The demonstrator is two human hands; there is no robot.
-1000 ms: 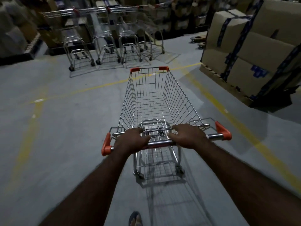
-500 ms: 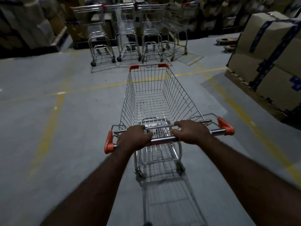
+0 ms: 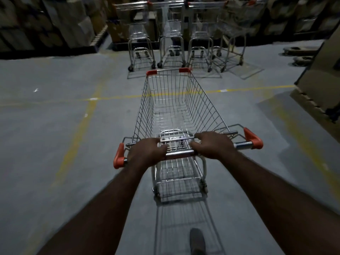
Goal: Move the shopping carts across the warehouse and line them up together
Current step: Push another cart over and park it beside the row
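Shopping cart (image 3: 174, 115) has rolled nearer the parked carts (image 3: 172, 46).

Warehouse, dimly lit. Cardboard cartons (image 3: 55, 24) stacked high along back wall, more big taped boxes (image 3: 323, 70) on a pallet (image 3: 309, 103) at right. Bare grey concrete floor (image 3: 36, 153) w/ yellow lane lines (image 3: 76, 137). Row of wire shopping carts (image 3: 172, 41) parked by the stacks.

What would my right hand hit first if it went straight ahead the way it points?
Your right hand grips the handle bar; straight ahead it would probably first meet the cart's folded seat flap, well before the parked carts.
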